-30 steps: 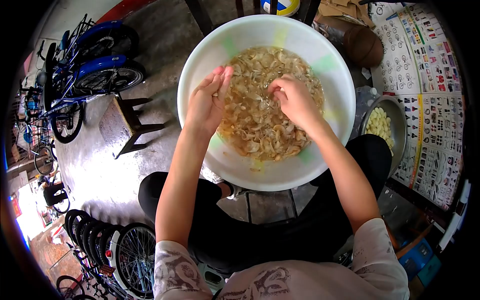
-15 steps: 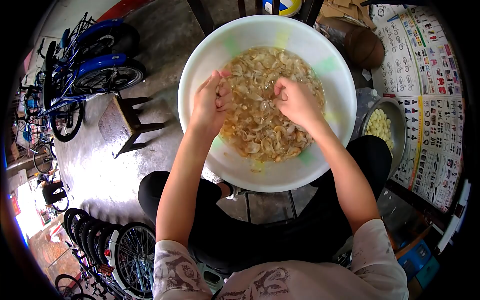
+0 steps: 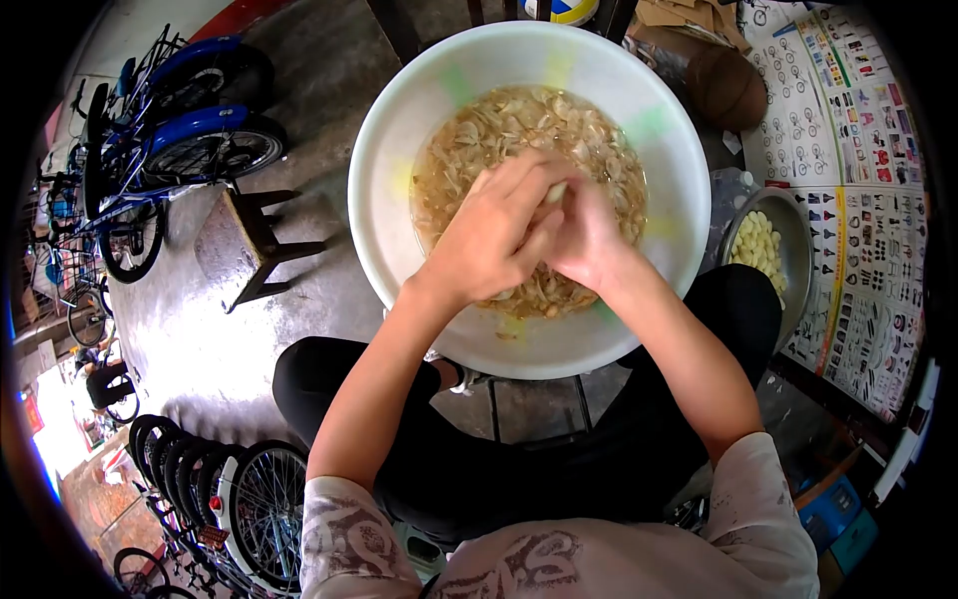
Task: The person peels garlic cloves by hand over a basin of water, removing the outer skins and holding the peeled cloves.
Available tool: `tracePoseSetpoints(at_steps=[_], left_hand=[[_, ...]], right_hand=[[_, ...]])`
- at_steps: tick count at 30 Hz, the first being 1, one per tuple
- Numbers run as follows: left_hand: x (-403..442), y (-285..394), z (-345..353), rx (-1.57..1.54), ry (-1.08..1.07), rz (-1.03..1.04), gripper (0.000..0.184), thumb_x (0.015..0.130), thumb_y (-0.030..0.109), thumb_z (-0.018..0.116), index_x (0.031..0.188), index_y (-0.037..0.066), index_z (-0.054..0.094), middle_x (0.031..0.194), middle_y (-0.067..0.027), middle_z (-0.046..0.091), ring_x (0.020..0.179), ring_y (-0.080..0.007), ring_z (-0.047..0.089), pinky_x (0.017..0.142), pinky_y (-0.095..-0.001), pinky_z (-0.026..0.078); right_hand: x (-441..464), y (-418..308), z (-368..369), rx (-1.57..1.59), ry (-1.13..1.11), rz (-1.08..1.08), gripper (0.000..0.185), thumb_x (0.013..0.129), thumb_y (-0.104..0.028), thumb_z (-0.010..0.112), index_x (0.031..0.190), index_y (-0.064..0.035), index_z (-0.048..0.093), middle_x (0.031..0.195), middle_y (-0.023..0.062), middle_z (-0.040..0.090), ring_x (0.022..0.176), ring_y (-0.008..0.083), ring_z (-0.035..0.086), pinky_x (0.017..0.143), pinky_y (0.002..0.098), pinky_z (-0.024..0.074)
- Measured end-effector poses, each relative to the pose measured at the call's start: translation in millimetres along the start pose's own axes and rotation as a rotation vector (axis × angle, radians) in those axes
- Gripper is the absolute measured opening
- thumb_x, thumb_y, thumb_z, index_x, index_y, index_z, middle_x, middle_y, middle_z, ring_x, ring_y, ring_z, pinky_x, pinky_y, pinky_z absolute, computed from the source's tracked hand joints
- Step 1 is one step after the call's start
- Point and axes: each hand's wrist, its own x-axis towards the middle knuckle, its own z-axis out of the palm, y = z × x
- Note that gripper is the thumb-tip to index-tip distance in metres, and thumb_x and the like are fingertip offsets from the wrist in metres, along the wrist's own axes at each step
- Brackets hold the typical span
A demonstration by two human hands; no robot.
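Note:
A large white tub (image 3: 384, 250) stands between my knees, with water and many papery garlic skins (image 3: 499, 120) in it. Over its middle my two hands meet. My left hand (image 3: 494, 225) is curled closed around a pale garlic clove (image 3: 555, 192), which shows between its thumb and fingers. Pressed up against it from the right is my right hand (image 3: 584, 235); its fingers are blurred and partly hidden behind the left hand. To the right sits a metal bowl (image 3: 798, 250) with several peeled garlic cloves (image 3: 756, 243).
Left of the tub stands a small wooden stool (image 3: 235, 245), with blue bicycles (image 3: 200, 130) beyond it. A basketball (image 3: 726, 90) and cardboard (image 3: 689, 25) lie at the upper right. A printed poster sheet (image 3: 858, 200) covers the right side. More bicycle wheels (image 3: 269, 514) stand lower left.
My left hand has moved right from the tub's left side, and my right hand has come slightly down. Held apart before, they now touch, and a clove shows in the left.

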Motion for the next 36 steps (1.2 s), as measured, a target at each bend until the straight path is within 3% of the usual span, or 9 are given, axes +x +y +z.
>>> tracePoseSetpoints(at_steps=[4, 8, 10, 13, 16, 21, 26, 28, 36], left_hand=[[-1, 14, -11, 0.027, -0.013, -0.021, 0.048, 0.09, 0.005, 0.051, 0.138, 0.005, 0.045, 0.133, -0.0182, 0.056, 0.125, -0.03, 0.055, 0.109, -0.0435, 0.039], [-7, -2, -31, -0.124, 0.275, -0.159, 0.037, 0.091, 0.001, 0.052, 0.127, 0.002, 0.054, 0.116, -0.0147, 0.066, 0.107, -0.017, 0.063, 0.093, -0.0342, 0.049], [-15, -5, -49, 0.202, -0.032, -0.673, 0.023, 0.086, 0.005, 0.061, 0.109, 0.005, 0.063, 0.109, -0.0076, 0.068, 0.097, -0.0163, 0.065, 0.086, -0.0324, 0.05], [-45, -21, -45, 0.575, -0.469, -0.759, 0.02, 0.077, 0.011, 0.071, 0.097, 0.01, 0.068, 0.098, -0.0026, 0.069, 0.088, -0.0205, 0.066, 0.078, -0.0348, 0.05], [-71, -33, -30, 0.764, -0.421, -0.424, 0.021, 0.073, 0.017, 0.073, 0.093, 0.012, 0.069, 0.092, -0.0026, 0.069, 0.083, -0.0265, 0.066, 0.075, -0.0397, 0.049], [-60, -51, -7, 0.914, -0.671, -0.603, 0.014, 0.073, 0.019, 0.072, 0.085, 0.011, 0.071, 0.096, -0.004, 0.069, 0.09, -0.0271, 0.066, 0.075, -0.042, 0.049], [-54, -22, -24, 0.507, -0.167, -0.415, 0.02, 0.076, 0.016, 0.072, 0.095, 0.009, 0.073, 0.089, -0.0089, 0.068, 0.075, -0.0294, 0.063, 0.075, -0.0393, 0.051], [-44, -16, -29, 0.369, -0.098, -0.462, 0.02, 0.08, 0.013, 0.071, 0.099, 0.008, 0.073, 0.089, -0.0087, 0.068, 0.073, -0.0247, 0.063, 0.073, -0.0357, 0.051], [-29, -10, -23, -0.295, 0.197, -0.633, 0.022, 0.088, 0.001, 0.067, 0.109, -0.005, 0.065, 0.089, -0.007, 0.07, 0.08, -0.0082, 0.064, 0.069, -0.0225, 0.052]], right_hand=[[-7, -7, 9, -0.003, 0.126, -0.127, 0.027, 0.105, -0.026, 0.039, 0.107, -0.0026, 0.053, 0.1, 0.0102, 0.058, 0.088, 0.0187, 0.064, 0.071, 0.0292, 0.0582], [1, -15, -8, 0.046, 0.062, -0.069, 0.032, 0.102, -0.035, 0.052, 0.094, -0.0035, 0.054, 0.083, 0.0061, 0.054, 0.066, 0.0105, 0.053, 0.052, 0.0193, 0.0464], [-4, -23, 2, -0.007, 0.134, -0.082, 0.032, 0.1, -0.036, 0.057, 0.083, -0.0088, 0.051, 0.074, 0.0006, 0.049, 0.057, 0.0064, 0.042, 0.046, 0.0165, 0.0356], [-5, -27, -3, -0.129, 0.043, -0.081, 0.04, 0.1, -0.042, 0.054, 0.074, -0.0133, 0.045, 0.066, -0.0035, 0.042, 0.05, 0.0042, 0.034, 0.042, 0.0177, 0.0272], [-5, -24, -4, -0.22, 0.099, -0.082, 0.047, 0.101, -0.048, 0.049, 0.069, -0.0155, 0.038, 0.062, -0.0047, 0.038, 0.048, 0.0036, 0.03, 0.041, 0.02, 0.0199], [0, -20, -5, -0.204, 0.126, -0.077, 0.043, 0.101, -0.041, 0.051, 0.067, -0.0159, 0.04, 0.062, -0.0054, 0.038, 0.047, 0.004, 0.03, 0.042, 0.0214, 0.0217], [-9, -20, 7, -0.36, 0.108, -0.072, 0.042, 0.101, -0.04, 0.051, 0.067, -0.0149, 0.043, 0.063, -0.006, 0.041, 0.049, 0.0032, 0.03, 0.044, 0.0203, 0.023], [-10, -18, 10, -0.848, 0.164, -0.175, 0.045, 0.1, -0.038, 0.049, 0.064, -0.0113, 0.047, 0.06, -0.0044, 0.044, 0.047, 0.0081, 0.033, 0.046, 0.0246, 0.0258], [-2, 2, -1, -1.422, 0.031, -0.507, 0.029, 0.093, -0.028, 0.064, 0.107, -0.0034, 0.07, 0.067, 0.0165, 0.063, 0.059, 0.0269, 0.061, 0.06, 0.038, 0.0466]])
